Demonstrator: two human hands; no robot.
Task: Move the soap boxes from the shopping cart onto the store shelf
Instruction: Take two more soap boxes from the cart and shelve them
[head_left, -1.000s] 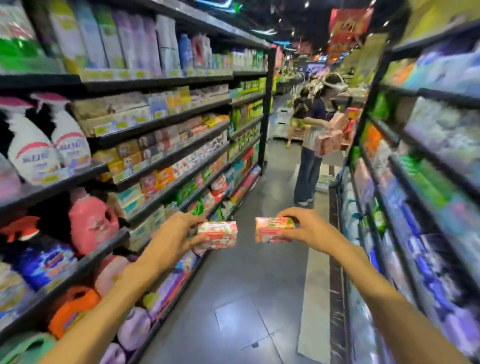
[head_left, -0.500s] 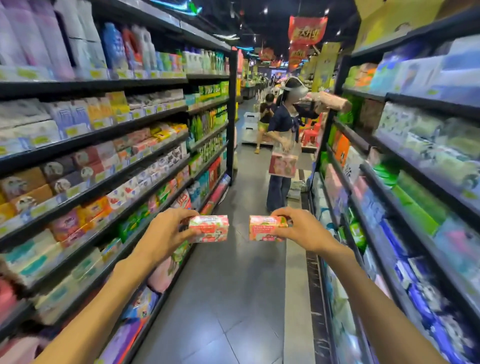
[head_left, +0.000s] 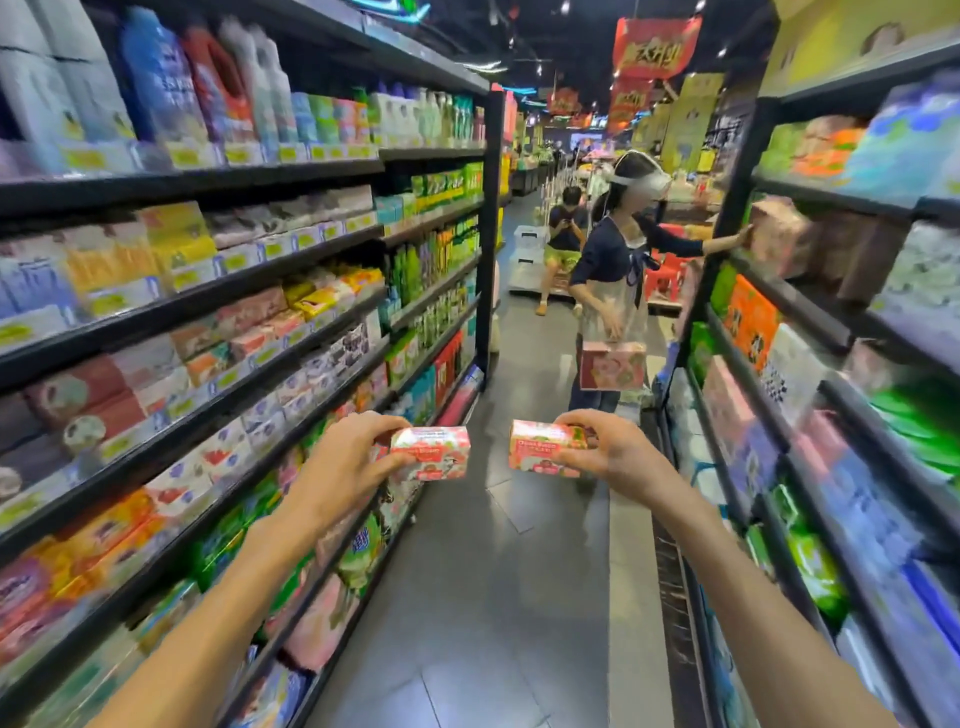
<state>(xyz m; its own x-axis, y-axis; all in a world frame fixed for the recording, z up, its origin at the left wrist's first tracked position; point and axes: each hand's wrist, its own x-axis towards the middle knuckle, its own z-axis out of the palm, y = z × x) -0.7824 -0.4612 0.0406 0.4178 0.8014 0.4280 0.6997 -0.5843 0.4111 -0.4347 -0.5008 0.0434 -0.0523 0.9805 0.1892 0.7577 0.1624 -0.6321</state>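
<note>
1. Soap boxes, pink and red, are held out over the aisle floor, one per hand: left soap box (head_left: 430, 453), right soap box (head_left: 545, 455)
2. Left hand (head_left: 343, 462) and right hand (head_left: 613, 457) each pinch a box by its outer end, likely keeping labels readable
3. Stocked store shelf (head_left: 291, 343) runs just left; no cart shows

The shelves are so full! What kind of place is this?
A supermarket aisle, most likely. Long shelves on both sides are packed with boxes and bottles behind price tags, sale banners hang overhead, and each hand, left hand and right hand, holds a soap box for stocking.
</note>
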